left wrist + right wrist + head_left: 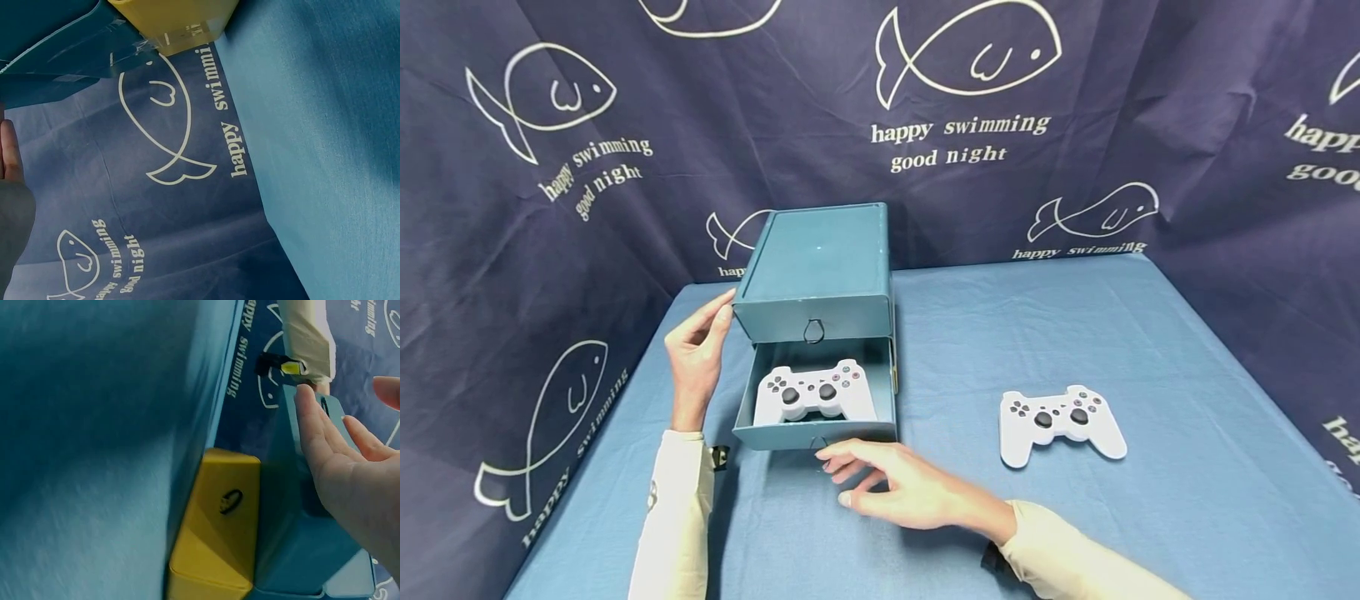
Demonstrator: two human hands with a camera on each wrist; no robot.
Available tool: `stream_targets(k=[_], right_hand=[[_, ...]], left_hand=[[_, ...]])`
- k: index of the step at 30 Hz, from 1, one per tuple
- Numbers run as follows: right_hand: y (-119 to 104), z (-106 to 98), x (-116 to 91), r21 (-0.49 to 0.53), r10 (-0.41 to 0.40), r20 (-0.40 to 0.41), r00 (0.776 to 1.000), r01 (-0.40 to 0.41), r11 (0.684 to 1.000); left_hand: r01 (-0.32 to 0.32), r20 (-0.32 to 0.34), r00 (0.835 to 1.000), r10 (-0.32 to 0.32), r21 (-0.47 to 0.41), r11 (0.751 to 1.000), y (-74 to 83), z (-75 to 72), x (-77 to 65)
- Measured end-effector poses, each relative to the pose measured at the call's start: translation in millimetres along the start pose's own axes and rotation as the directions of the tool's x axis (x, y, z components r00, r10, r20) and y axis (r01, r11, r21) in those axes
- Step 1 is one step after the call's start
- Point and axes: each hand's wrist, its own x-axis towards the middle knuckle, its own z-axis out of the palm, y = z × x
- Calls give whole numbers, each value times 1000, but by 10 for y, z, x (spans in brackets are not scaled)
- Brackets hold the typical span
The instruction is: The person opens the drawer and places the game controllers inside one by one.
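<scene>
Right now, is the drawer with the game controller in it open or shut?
Open. That drawer sticks out past the shut top drawer, so its inside and the white controller show in the head view.

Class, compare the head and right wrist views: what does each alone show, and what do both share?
Head only: one white plastic game controller inside the open teal lower drawer, another lying on the blue cloth.
Right wrist only: a black loop on a yellow box's face; the head view catches just a sliver of that box.
Both: the blue cloth, the teal box, the person's right hand and the dark blue, fish-printed curtain.
</scene>
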Motion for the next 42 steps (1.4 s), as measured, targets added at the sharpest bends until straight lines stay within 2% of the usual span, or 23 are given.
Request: stream_targets(k=[8,17,32,38,42], right_hand=[[75,99,89,43,-37,39,999,35,998],[72,133,148,67,-9,28,1000,7,998],[107,131,185,74,-18,41,999,15,997],[130,128,195,71,-71,42,997,68,995],[168,126,208,34,-118,31,993,117,993]], left_hand=[[1,-6,1000,-1,-10,1000,17,-11,-10],[12,-2,1000,-12,-19,1000,8,-5,-13],[2,-2,1000,-2,-31,1000,19,13,-1],[-6,0,1000,6,-9,1000,23,14,6],[-5,1,1000,5,-6,1000,20,12,4]])
